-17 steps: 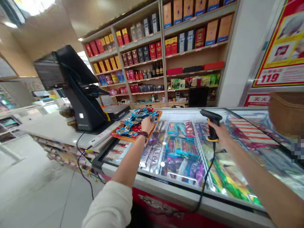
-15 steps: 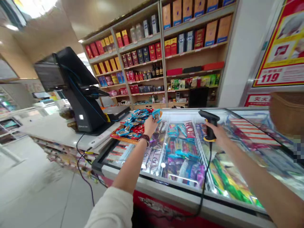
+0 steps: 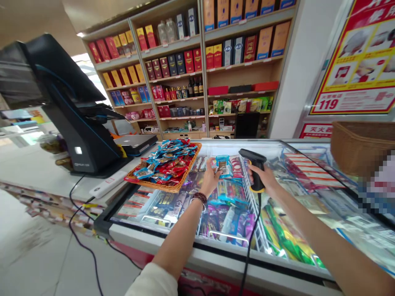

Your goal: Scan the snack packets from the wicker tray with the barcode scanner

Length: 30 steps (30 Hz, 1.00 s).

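Two-part checkout, left side: a black POS terminal (image 3: 70, 107) stands on the white counter (image 3: 37, 164), just beside the left end of the glass-topped chest freezer (image 3: 277, 267).

Tray: a woven wicker tray (image 3: 160, 187) lies at the freezer's back-left corner, heaped with red and blue snack packets (image 3: 166, 162); this spot keeps them close to the terminal and within easy reach of the left hand (image 3: 211, 181).

Left hand: beaded bracelet (image 3: 200, 198) at the wrist; narrow grip, with the fingers raised against one edge of a blue snack packet (image 3: 222, 165), well clear of the tray.

Packet: held upright above the freezer's back edge, its face turned up, just beside the scanner's nose.

Right hand: closed firmly around the handle of a black-and-yellow barcode scanner (image 3: 254, 164), its nose angled left toward the packet.

Cable: a black scanner cable (image 3: 248, 250) hangs down over the freezer's front edge, leaving the handle free to tilt.

Far right: a wicker basket (image 3: 359, 148) sits above the freezer's back-right corner.
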Tool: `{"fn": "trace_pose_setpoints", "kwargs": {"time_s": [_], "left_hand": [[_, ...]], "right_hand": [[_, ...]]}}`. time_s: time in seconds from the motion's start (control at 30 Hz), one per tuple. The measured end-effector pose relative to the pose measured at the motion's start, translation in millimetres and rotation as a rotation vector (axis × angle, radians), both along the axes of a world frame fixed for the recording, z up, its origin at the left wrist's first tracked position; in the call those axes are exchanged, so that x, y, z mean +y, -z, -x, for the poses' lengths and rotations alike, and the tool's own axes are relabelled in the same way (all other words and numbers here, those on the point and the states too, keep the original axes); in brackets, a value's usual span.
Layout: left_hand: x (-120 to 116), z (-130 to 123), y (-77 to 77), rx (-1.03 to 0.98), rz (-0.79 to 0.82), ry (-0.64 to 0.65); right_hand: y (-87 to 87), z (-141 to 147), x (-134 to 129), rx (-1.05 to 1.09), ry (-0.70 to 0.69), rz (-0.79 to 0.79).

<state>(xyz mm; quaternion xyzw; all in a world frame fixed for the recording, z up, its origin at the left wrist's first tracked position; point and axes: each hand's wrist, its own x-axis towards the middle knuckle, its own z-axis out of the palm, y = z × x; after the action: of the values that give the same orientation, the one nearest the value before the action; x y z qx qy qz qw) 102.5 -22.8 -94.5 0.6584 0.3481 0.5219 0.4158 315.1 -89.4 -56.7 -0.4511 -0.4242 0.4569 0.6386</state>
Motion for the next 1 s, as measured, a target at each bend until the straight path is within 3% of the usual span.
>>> {"fn": "trace_pose_setpoints", "kwargs": {"time_s": [0.13,0.33,0.47,0.73,1.0], "left_hand": [[3,11,-0.3,0.198,-0.101,0.005],[20,31,5.9,0.385,-0.169,0.042],[26,34,8.4,0.476,-0.22,0.061],[25,41,-1.3,0.54,-0.347,0.015],[25,42,-3.5,0.498,-0.308,0.01]], "right_hand": [[-0.7,7,-6,-0.341,0.077,-0.078],[-2.8,1,-13,-1.156,0.202,-0.133],[-1.8,2,-17,-1.531,0.123,-0.171],[-1.4,3,-22,-1.692,0.032,-0.204],[-3.7,5,-22,-1.659,0.003,-0.2]]}}
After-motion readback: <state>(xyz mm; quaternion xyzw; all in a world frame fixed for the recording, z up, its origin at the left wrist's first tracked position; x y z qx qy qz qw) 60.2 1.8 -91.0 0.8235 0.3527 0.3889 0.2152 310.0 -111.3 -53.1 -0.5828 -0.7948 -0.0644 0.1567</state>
